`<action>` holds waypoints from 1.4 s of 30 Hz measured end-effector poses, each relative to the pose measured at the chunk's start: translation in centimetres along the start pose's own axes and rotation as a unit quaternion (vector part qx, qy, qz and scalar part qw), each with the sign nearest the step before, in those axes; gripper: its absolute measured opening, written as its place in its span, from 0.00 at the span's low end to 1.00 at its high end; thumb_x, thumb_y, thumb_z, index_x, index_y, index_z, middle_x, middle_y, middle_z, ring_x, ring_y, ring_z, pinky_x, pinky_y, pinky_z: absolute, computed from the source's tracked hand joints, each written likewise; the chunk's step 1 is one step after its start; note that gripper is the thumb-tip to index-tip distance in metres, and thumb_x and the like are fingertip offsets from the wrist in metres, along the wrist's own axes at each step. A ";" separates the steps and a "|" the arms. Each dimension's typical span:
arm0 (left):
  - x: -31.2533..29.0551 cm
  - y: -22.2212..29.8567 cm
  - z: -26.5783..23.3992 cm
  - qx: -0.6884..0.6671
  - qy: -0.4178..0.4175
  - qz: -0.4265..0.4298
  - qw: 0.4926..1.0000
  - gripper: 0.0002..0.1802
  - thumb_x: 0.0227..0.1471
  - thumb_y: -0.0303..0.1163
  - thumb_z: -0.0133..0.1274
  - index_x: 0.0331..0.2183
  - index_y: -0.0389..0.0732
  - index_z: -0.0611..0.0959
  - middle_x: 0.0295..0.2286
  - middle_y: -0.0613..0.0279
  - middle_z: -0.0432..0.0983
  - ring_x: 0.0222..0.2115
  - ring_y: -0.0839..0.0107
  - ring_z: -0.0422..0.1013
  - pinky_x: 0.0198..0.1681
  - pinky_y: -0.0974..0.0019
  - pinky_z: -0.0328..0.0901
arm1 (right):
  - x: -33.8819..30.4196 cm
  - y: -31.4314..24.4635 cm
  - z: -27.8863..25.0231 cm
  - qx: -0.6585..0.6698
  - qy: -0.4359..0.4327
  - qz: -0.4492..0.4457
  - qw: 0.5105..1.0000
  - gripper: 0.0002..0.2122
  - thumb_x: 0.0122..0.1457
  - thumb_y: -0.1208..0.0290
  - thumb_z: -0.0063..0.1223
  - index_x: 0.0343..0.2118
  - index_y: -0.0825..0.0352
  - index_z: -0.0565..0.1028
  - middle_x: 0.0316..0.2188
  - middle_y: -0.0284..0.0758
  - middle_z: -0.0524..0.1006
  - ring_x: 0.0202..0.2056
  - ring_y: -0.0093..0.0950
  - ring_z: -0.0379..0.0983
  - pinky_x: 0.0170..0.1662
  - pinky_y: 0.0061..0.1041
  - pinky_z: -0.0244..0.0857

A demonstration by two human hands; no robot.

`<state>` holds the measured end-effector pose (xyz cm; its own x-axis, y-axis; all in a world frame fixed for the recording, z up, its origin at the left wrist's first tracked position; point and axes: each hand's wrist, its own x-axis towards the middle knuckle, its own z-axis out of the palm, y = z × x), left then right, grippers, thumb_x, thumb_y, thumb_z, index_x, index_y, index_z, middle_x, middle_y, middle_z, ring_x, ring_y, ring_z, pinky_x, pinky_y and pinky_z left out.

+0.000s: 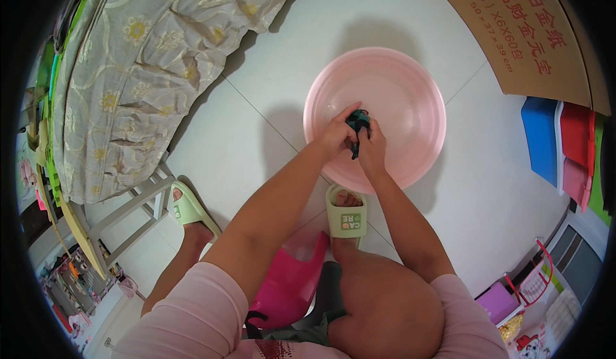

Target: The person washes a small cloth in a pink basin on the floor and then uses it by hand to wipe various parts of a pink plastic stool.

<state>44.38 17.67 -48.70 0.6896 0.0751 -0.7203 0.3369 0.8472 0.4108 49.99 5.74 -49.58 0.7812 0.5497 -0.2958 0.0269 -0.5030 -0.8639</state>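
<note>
Well L of the pink basin (407, 115), a bunched floral cloth (138, 89) is seen, w/ a grey frame (131, 221) showing below it. A light-green slipper (191, 206) is seen L of basin, toward its near side; a deep-pink plastic piece (285, 288) is set nearer than basin, also a bit L.

Next, over basin's L half, the dark-green item (358, 121) is gripped at its L side & upper end by the left hand (332, 136), fingers curled almost closed. Item pos.: b/w both hands, over basin, slightly L of its ctr. Long axis is pointed approx. from basin ctr to near rim, near end tipped a little L. Contact w/ basin's inside can't be confirmed; exact kind can't be told, mostly covered.

From the R, item is pinched by the right hand (374, 150), fingers bent & nearly closed; item is held just L of them. Neither hand is nearer: contact is made by both.

R of basin, well apart, a cardboard box (532, 51) is seen, w/ a blue bin (540, 137) below it.
</note>
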 end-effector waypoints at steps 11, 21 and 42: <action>0.1 -3.0 0.3 0.591 0.181 0.216 0.756 0.37 0.40 0.21 0.58 0.55 0.49 0.70 0.58 0.50 0.60 0.49 0.44 0.66 0.52 0.53 0.65 | 1.9 -0.1 -2.7 -0.214 0.072 0.058 0.972 0.15 0.56 0.70 0.49 0.47 0.64 0.66 0.39 0.46 0.74 0.41 0.47 0.73 0.43 0.45 0.66; 2.2 -4.1 -0.6 0.312 0.189 0.222 0.904 0.30 0.55 0.33 0.54 0.59 0.51 0.67 0.51 0.58 0.67 0.49 0.61 0.66 0.51 0.56 0.65 | 1.3 3.5 -1.4 -0.228 0.019 0.019 0.973 0.18 0.58 0.69 0.46 0.52 0.65 0.64 0.44 0.50 0.73 0.41 0.52 0.72 0.45 0.47 0.65; 0.2 -3.3 0.1 0.610 0.147 0.286 0.724 0.31 0.46 0.29 0.61 0.53 0.39 0.72 0.55 0.49 0.63 0.46 0.55 0.70 0.50 0.58 0.66 | 1.2 2.4 -2.2 -0.374 0.064 0.009 0.925 0.17 0.59 0.68 0.51 0.49 0.64 0.64 0.44 0.45 0.72 0.41 0.45 0.74 0.40 0.44 0.69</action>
<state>43.44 14.82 -50.17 0.8344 0.4907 -0.2508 0.4889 -0.4492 0.7478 52.40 3.74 -51.14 0.8518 0.4773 -0.2160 0.3996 -0.8586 -0.3213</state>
